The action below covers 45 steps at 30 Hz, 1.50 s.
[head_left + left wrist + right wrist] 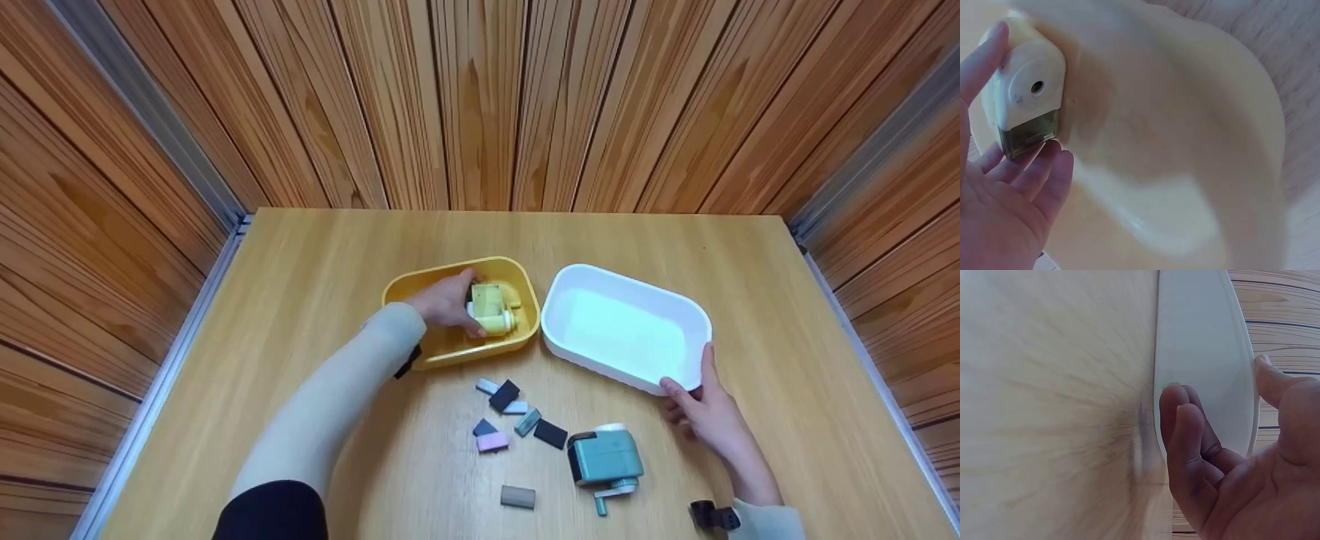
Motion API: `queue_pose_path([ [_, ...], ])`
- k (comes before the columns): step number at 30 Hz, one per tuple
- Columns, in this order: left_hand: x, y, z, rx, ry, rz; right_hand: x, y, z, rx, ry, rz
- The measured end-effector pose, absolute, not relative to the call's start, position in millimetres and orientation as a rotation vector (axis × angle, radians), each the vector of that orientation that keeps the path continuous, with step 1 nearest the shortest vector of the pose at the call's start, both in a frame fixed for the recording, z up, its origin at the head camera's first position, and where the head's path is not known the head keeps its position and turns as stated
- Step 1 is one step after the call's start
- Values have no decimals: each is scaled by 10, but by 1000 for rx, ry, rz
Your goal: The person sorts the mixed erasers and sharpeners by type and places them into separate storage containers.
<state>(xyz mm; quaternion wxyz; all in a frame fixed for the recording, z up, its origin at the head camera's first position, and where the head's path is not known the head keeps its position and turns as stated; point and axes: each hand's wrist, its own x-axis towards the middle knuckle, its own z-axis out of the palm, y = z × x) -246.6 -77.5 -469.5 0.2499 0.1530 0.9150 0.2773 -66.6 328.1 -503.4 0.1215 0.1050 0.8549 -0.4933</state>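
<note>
My left hand (448,300) reaches into the yellow bin (474,359) and grips a pale yellow pencil sharpener (489,301) inside it. In the left wrist view the sharpener's cream front (1023,98) shows a round pencil hole, with the thumb at its top and fingertips under the dark clear drawer (1030,133). At the near right corner of the white bin (626,330), my right hand (705,411) holds the wall between thumb and forefinger. Its other fingers curl against the bin's outer wall (1204,343). Nothing lies inside the white bin.
In front of the bins stands a teal crank pencil sharpener (606,457). Several small blocks lie near it, including a black block (550,433), a pink block (492,442) and a grey block (518,496). Wood-plank walls (480,105) border the table.
</note>
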Motion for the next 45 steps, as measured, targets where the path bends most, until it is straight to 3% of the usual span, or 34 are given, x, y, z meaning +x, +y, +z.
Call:
queue_pose_path([
  [26, -2177, -806, -4394, 653, 2579, 840, -664, 3283, -5029, 307, 2503, -1425],
  [45, -1671, -558, -4421, 844, 2430, 892, -661, 3274, -5028, 321, 2496, -1411],
])
